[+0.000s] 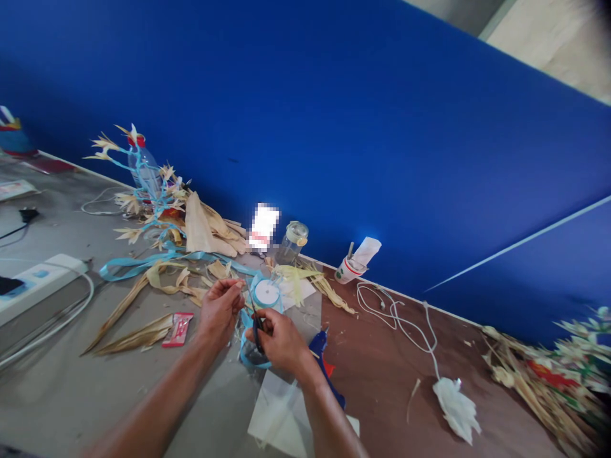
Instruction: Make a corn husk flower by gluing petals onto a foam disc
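My right hand (279, 337) is closed round the dark handles of a pair of scissors (258, 327), whose blades point up and away from me. Left of the blades, my left hand (222, 308) pinches something too small to make out. Just beyond the scissors lies a roll of light blue ribbon (266, 292) with a white centre. More blue ribbon loops on the table under my right hand. Dried corn husks (143, 331) and a red-and-pink packet (178, 329) lie left of my left hand.
Blue-stemmed husk flowers (165, 200) stand by a plastic bottle (144, 168) at the back left. Along the blue partition (334, 127) are a lit phone (264, 226), a glass jar (293, 242) and a paper cup (350, 270). A blue glue gun (319, 346) lies beside my right wrist.
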A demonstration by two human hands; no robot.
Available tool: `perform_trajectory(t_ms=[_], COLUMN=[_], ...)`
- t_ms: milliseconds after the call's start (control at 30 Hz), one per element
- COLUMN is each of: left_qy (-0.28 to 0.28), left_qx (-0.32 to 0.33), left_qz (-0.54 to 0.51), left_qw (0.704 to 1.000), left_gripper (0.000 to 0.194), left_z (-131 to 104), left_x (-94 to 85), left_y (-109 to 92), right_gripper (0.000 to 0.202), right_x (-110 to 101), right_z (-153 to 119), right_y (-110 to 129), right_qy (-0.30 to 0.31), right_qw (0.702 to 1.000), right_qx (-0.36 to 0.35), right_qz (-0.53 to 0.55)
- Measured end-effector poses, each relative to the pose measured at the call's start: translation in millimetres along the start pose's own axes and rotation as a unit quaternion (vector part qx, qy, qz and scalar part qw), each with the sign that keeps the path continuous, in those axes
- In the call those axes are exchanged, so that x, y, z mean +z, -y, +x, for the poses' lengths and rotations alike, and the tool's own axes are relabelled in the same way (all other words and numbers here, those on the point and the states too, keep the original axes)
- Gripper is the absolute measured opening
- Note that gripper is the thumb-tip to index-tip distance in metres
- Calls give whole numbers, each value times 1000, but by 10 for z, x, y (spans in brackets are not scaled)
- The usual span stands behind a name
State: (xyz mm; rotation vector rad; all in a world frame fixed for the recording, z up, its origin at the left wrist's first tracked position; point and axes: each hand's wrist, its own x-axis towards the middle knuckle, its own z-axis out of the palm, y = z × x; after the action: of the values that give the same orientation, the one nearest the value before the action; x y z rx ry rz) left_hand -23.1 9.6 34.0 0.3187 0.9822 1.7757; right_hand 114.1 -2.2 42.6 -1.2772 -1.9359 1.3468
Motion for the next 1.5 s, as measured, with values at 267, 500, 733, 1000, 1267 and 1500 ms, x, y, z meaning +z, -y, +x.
perform_trajectory(t_ms=[267, 500, 733, 1000, 1267, 1500], left_qy=[22, 79, 163, 246, 306, 331], left_qx=[66, 38, -43, -96, -111, -103], left_qz=[73, 148, 143, 215, 257, 274], left_qw=[995, 985, 975, 940, 910, 897], left_gripper=[32, 42, 47, 48, 50, 50], left_z=[45, 4, -76, -107, -125, -117], left_x=[-28, -7, 24, 20, 4, -32], left_y=[17, 62, 6, 6, 134, 232], right_gripper=[43, 27, 31, 22, 16, 12], right_x=[-203, -130, -191, -458, -303, -253], right_z=[-60, -118, -176, -178, -14, 29], right_y=[13, 65, 105, 150, 69, 12], right_qy=[19, 73, 91, -57, -144, -138], right_qw=[967, 911, 900, 968, 981, 982], right_qx=[23, 8, -17, -106, -96, -56], right_qz=[-254, -406, -427, -219, -92, -113])
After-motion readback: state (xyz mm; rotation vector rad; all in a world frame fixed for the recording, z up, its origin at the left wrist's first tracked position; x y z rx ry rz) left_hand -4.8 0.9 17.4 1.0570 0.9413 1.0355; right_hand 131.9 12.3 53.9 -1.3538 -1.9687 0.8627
